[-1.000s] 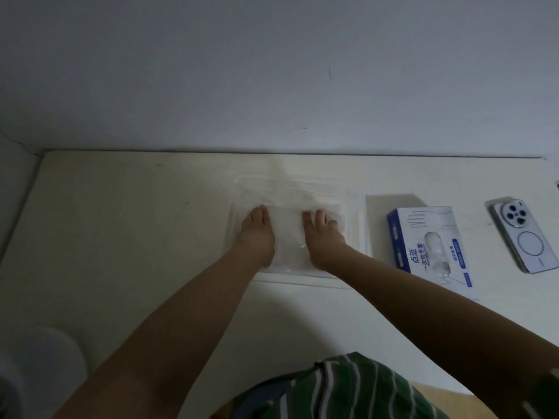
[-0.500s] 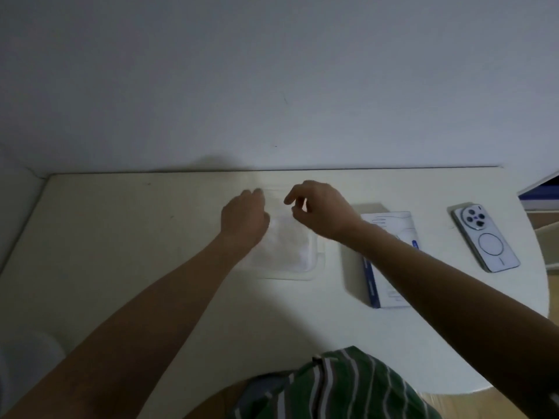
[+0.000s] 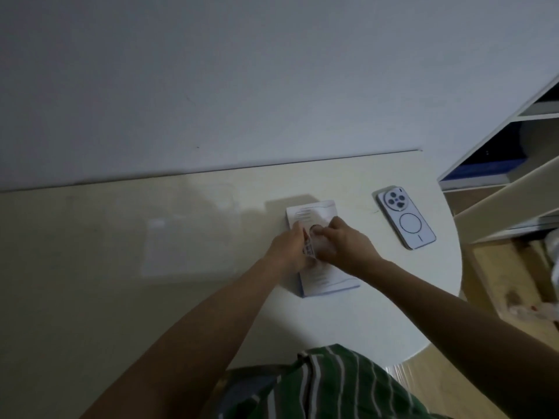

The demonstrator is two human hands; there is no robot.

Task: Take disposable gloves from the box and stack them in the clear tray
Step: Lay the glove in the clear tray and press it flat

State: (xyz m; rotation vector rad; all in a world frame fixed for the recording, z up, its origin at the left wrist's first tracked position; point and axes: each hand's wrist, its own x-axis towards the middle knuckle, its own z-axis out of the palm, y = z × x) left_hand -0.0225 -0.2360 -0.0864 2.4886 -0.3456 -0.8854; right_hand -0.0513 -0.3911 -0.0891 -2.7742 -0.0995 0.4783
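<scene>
Both our hands work at the top of the glove box on the table.

On the left we see the clear tray (image 3: 187, 237), faint and blurred on the pale table (image 3: 90, 267), well apart from our hands. Our left hand (image 3: 290, 252) lies on the left side of the glove box (image 3: 320, 276), its fingers curled against the box's top near the middle. Our right hand (image 3: 344, 243) meets it there, fingertips bent down at the dark opening; we cannot tell whether either hand has caught hold of a glove, since the spot is dim and blurred. The box lies flat, its long side running away from us. Right of the box, apart from it, a phone (image 3: 405, 219) lies with its camera side up near the table's rounded edge. Farther right stands a white shelf (image 3: 514, 164).
</scene>
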